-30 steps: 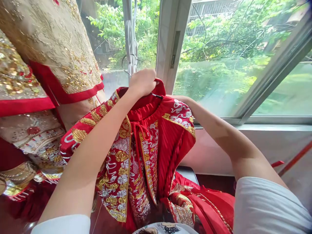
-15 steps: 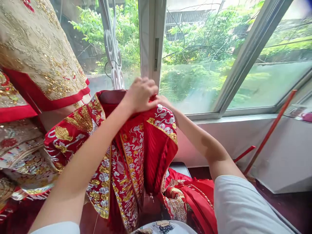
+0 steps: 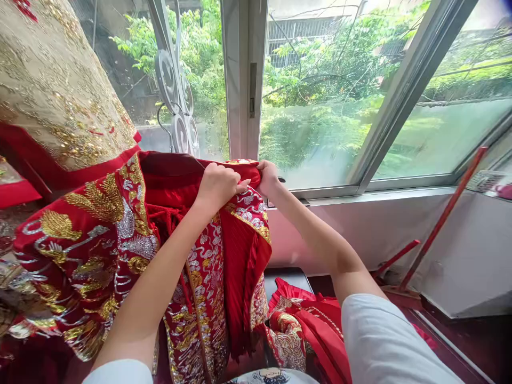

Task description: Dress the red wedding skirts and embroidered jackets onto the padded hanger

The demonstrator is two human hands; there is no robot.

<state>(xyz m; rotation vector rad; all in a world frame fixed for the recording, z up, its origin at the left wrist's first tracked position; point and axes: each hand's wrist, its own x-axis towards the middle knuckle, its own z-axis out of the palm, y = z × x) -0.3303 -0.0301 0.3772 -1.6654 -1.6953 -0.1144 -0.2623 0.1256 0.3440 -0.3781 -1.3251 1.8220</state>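
Observation:
A red garment (image 3: 120, 234) thick with gold and silver embroidery hangs in front of me, its upper edge at window-sill height. My left hand (image 3: 218, 184) is closed on the red cloth at its top edge. Close beside it, my right hand (image 3: 267, 178) pinches the same edge near an embroidered flap. A dark hanger part (image 3: 282, 180) shows just behind my right hand. More of the red cloth (image 3: 304, 325) lies bunched low down on the right.
A gold sequinned garment with red trim (image 3: 60, 106) hangs at the upper left. Behind stands a window (image 3: 340, 106) with a white frame and a sill. Red poles (image 3: 440, 218) lean against the wall at the right.
Both hands have come down from the hanger top to the garment's upper edge. The garment has swung leftward and opened wider. The view has shifted right.

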